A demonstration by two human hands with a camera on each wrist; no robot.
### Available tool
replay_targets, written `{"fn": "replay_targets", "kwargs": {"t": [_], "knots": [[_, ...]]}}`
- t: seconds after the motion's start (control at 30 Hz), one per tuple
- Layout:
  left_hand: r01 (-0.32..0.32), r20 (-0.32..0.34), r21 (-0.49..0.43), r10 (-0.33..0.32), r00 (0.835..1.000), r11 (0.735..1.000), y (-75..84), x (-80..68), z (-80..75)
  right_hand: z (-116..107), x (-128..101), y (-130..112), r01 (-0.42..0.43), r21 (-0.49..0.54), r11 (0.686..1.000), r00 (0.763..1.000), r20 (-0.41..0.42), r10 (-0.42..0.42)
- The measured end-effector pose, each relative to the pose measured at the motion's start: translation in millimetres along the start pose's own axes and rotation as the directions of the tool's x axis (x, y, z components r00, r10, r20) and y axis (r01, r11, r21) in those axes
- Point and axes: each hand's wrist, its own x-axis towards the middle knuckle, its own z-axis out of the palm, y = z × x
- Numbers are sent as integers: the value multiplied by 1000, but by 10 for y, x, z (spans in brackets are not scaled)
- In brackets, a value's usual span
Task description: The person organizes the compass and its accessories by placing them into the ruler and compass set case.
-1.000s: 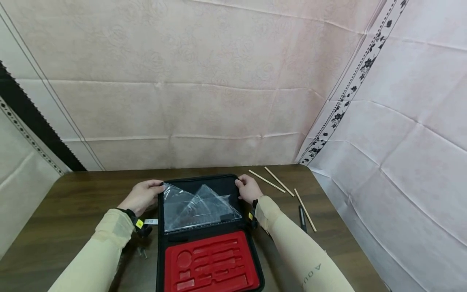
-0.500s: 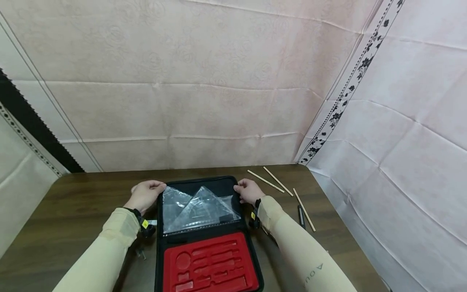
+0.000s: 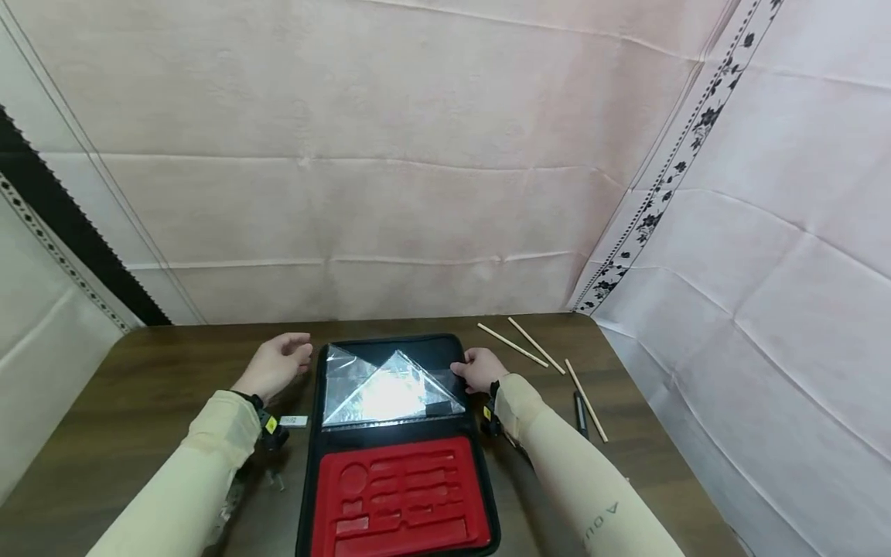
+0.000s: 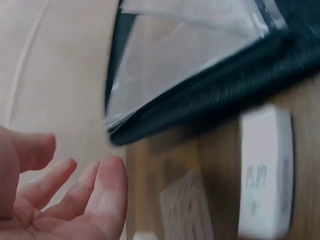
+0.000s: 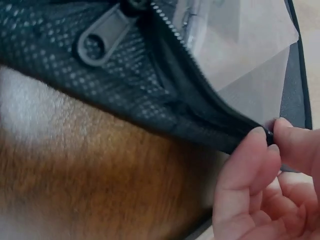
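Note:
A black zip case lies unfolded on the table, its red moulded tray toward me. Clear plastic sheets with triangular outlines lie in the lid half beyond it. At the lid's right edge my right hand pinches the zipped rim between thumb and fingers; in the right wrist view the zipper pull hangs nearby. My left hand hovers apart from the lid's far left corner, fingers loosely bent and holding nothing. Below that hand sits a small white block with print.
Several thin wooden sticks lie at the back right, with a black pen-like item next to one. Small clear pieces lie left of the case. A patterned cloth hangs behind the table.
My left hand has let go of the lid's left corner and moved off to the left. The lid has settled a little flatter; my right hand keeps its pinch on the right edge.

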Motion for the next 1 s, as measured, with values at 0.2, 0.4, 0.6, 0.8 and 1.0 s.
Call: {"fn": "replay_targets", "kwargs": {"t": [0.2, 0.4, 0.6, 0.8, 1.0], "knots": [[24, 116, 59, -30, 993, 998, -43, -59, -31, 11, 41, 15, -20, 21, 1000, 999, -30, 21], [34, 158, 74, -45, 986, 997, -90, -104, 98, 88, 56, -11, 15, -62, 998, 999, -46, -18], [-27, 126, 188, 4, 992, 982, -145, -135, 61, 174, 77, -16, 21, -167, 986, 995, -95, -37], [-25, 13, 276, 22, 1000, 961, -263, -184, -180, 191, 59, -74, 8, -291, 957, 996, -87, -35], [44, -47, 425, -27, 999, 904, -372, -227, -310, 162, 44, -72, 12, -337, 941, 996, -77, -40]]}}
